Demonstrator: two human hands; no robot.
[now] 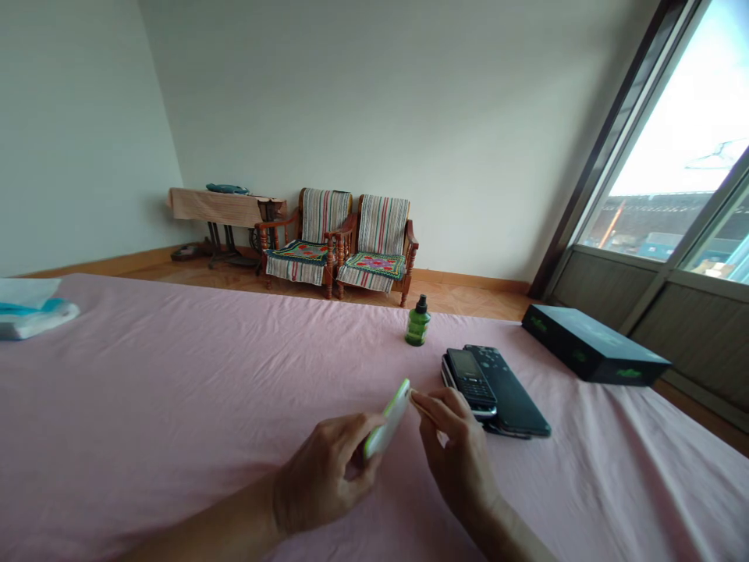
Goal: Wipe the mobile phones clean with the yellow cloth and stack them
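Wrinkled pink cloth (204,375) spans the lower frame: soft white-and-blue packet (35,321) far left, black-capped green bottle (417,328) and flat black slab (515,394) overlapped by stacked phones (470,376) centre-right, black rectangular box (591,343) far right.

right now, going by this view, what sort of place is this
Most likely a room in a home: wooden armchairs with striped covers and patterned seat mats stand by the wall, next to a cloth-draped table, and a pink sheet spreads across the foreground, perhaps over a bed.
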